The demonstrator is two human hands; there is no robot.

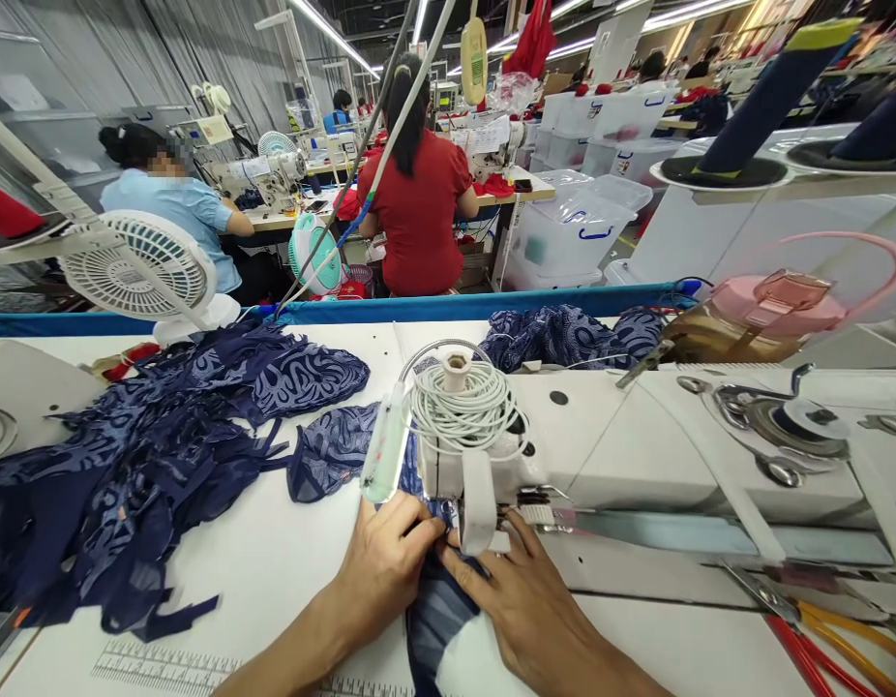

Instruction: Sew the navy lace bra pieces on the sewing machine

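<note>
Beneath the head of a white sewing machine point(477, 503), both hands are on a strip of sheer navy fabric point(437, 620). My left hand point(394, 547) pinches the fabric's edge between thumb and fingers, left of the needle area. My right hand point(517, 590) lies on the fabric at the right, its fingers apart and partly under the machine head, which hides the fingertips. The needle and presser foot are mostly hidden. A coil of pale cord point(466, 411) rests on top of the machine head.
Patterned navy pieces point(150, 484) pile up at the left; another bundle point(564, 334) lies behind the machine. Scissors point(803, 620) are at the right front, a pink-lidded bottle point(760, 315) at the back right. A white fan point(139, 261) stands back left. Two people sit ahead.
</note>
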